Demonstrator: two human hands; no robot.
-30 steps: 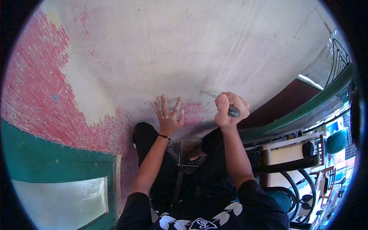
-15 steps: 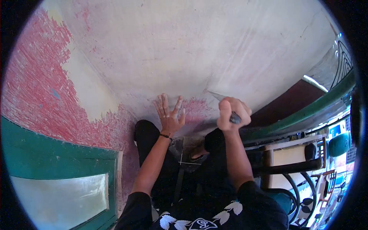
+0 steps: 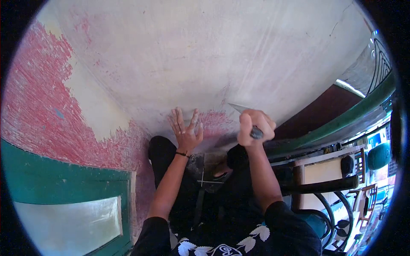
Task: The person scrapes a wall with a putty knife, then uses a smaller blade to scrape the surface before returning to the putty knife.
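My right hand [image 3: 253,126] is closed around the dark handle of a scraper [image 3: 239,107], whose thin metal blade points up and left against the wall [image 3: 205,55]. A patch of red paint [image 3: 215,121] remains low on the pale wall, between my two hands. My left hand [image 3: 185,128] lies flat on the wall with its fingers spread, just left of that patch. A thin black band is on my left wrist. My knees in dark trousers show below both hands.
More red paint [image 3: 38,111] covers the wall at the left, above a green door frame with a glass pane [image 3: 68,222]. At the right run a green rail [image 3: 341,121], a dark metal chair [image 3: 324,187] and other furniture.
The scraper blade in my right hand has shifted slightly along the wall beside the red patch. My left hand has stayed flat on the wall, and the view has shifted a little.
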